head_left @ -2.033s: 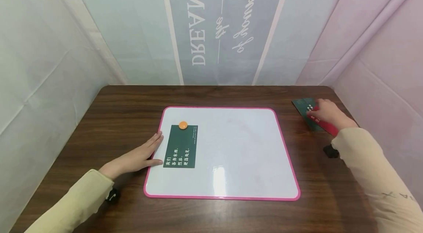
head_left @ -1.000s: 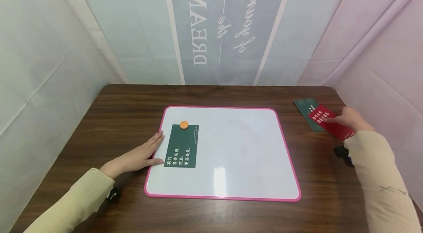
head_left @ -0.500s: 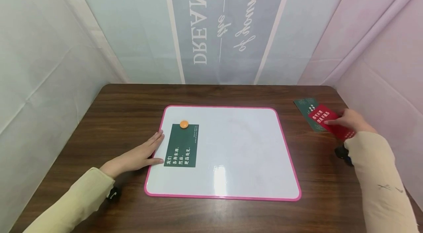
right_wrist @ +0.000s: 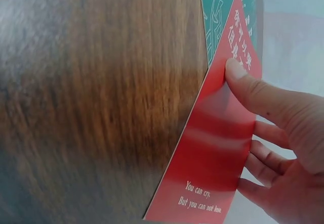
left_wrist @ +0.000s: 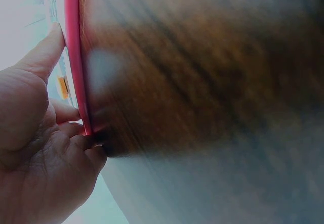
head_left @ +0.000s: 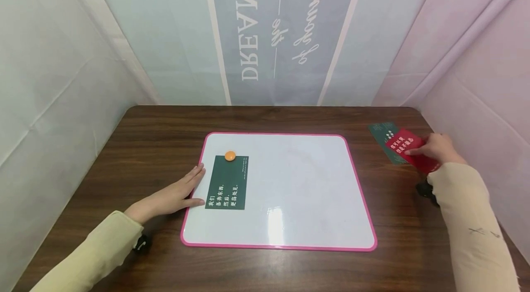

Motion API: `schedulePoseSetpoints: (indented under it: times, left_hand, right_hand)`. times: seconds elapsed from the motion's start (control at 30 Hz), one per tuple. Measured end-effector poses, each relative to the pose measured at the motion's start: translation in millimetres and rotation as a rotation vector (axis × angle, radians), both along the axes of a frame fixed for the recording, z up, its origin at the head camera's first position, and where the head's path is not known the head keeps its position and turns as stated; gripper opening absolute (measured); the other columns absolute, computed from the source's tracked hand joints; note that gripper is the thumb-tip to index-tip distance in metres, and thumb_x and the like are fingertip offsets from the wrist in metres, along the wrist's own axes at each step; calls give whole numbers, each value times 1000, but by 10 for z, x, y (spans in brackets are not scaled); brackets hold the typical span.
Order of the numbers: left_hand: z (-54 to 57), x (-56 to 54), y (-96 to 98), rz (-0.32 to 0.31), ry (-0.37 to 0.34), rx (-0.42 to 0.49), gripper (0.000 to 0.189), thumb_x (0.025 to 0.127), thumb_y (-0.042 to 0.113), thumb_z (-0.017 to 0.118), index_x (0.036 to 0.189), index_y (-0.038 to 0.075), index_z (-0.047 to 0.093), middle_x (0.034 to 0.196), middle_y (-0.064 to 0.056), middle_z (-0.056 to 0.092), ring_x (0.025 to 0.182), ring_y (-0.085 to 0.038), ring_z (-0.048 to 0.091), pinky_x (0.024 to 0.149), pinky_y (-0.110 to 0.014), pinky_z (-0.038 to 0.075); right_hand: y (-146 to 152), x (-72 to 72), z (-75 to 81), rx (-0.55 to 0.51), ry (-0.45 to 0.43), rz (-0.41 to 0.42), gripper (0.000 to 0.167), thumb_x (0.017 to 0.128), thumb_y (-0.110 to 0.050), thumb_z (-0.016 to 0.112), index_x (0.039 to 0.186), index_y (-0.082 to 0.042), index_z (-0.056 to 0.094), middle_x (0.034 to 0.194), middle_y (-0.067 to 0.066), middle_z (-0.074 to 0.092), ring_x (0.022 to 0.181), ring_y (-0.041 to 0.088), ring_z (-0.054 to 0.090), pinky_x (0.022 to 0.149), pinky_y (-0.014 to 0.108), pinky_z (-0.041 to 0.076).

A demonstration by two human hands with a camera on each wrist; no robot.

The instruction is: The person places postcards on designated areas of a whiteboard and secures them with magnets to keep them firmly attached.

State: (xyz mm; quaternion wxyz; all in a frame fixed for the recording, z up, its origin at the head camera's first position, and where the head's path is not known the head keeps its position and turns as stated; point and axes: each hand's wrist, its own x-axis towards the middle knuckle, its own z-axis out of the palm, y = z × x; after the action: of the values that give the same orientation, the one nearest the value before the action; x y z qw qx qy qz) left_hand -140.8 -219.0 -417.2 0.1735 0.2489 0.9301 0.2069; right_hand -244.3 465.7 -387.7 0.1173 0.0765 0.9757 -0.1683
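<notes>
In the head view my left hand (head_left: pixel 175 197) rests at the left edge of a pink-rimmed whiteboard (head_left: pixel 306 186). Its fingers lie straight on the rim, thumb spread beside a dark green card (head_left: pixel 227 186) with white writing. An orange round magnet (head_left: pixel 230 156) sits at that card's top edge. At the far right, my right hand (head_left: pixel 440 148) pinches a red card (head_left: pixel 401 142) with white lettering. The right wrist view shows the thumb on the red card's face (right_wrist: pixel 212 148) and the other fingers at its far edge. A second green card (head_left: pixel 382 133) lies partly under the red one.
The board lies flat on a dark wooden table (head_left: pixel 273 269). Pale curtains (head_left: pixel 178 53) hang behind it and on both sides, close to the table's edges. A black wrist device (head_left: pixel 426 191) shows under the right sleeve.
My right hand has shifted right along the red card since two seconds ago, uncovering its lettering; lately hand and card have edged slightly left. The left hand stays in place.
</notes>
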Motion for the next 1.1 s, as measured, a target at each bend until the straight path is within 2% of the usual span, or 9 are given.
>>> schedulePoseSetpoints:
  times: [0.2,0.4,0.57,0.7,0.9,1.1]
  left_hand:
    - [-2,-5,5,1,-8,2,90,82,43,63,144,-2,15,151,-20,7,136,-36,13,104,-50,25]
    - [4,5,-2,-6,8,10,90,82,45,62,143,-3,15,150,-21,8,136,-37,13,103,-50,26]
    - [8,13,-9,-11,15,20,90,82,44,62,143,-4,16,150,-22,9,136,-38,13,103,-51,26]
    - [0,8,-12,-5,-1,8,90,82,43,63,144,-3,15,151,-20,7,136,-36,12,104,-50,25]
    - [-9,0,-12,-4,-5,10,91,82,44,63,144,-2,15,151,-19,7,137,-36,12,104,-50,25]
    - [13,2,-2,-5,-6,12,90,82,43,63,144,-3,15,150,-20,8,136,-36,12,104,-50,25]
  right_hand:
    - [-38,-4,36,37,51,-16,76,70,-37,74,104,23,43,96,37,36,92,50,31,57,46,46]
    - [-75,5,94,-25,98,-23,66,73,-26,74,109,23,45,96,39,49,86,48,46,57,44,48]
    - [-108,19,177,-20,143,-18,56,77,-19,70,108,21,47,95,38,51,84,47,47,57,45,47]
    - [-129,20,263,10,184,5,48,76,-16,70,104,19,51,94,38,52,84,47,46,60,48,44]
    - [-152,23,396,38,199,41,45,76,-14,69,104,17,55,98,37,53,85,47,45,63,51,40]
    - [-173,34,505,50,212,101,39,73,-12,70,97,17,59,90,34,58,81,44,49,62,51,40]
